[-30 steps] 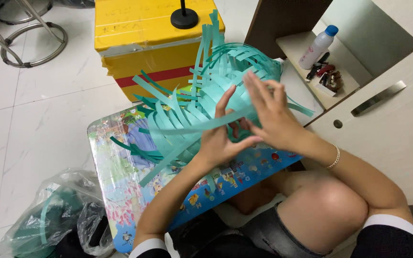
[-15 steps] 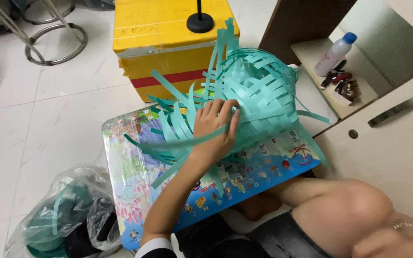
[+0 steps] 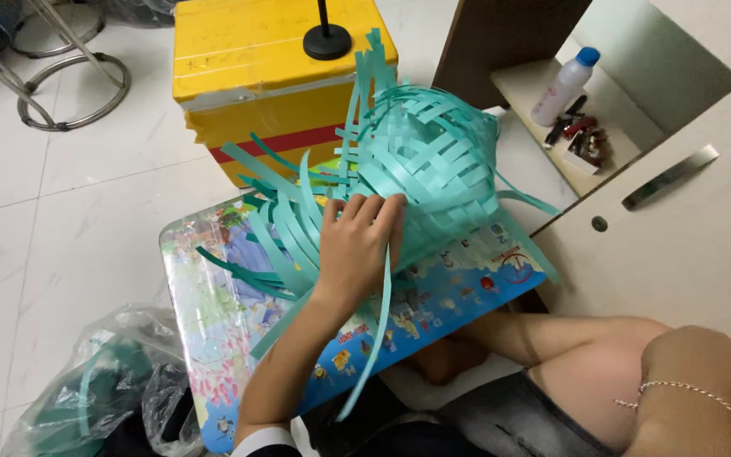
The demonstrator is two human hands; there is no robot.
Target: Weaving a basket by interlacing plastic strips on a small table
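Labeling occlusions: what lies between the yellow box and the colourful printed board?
Head view: loose teal strips of the teal woven strip basket cross the gap between yellow box and printed board.
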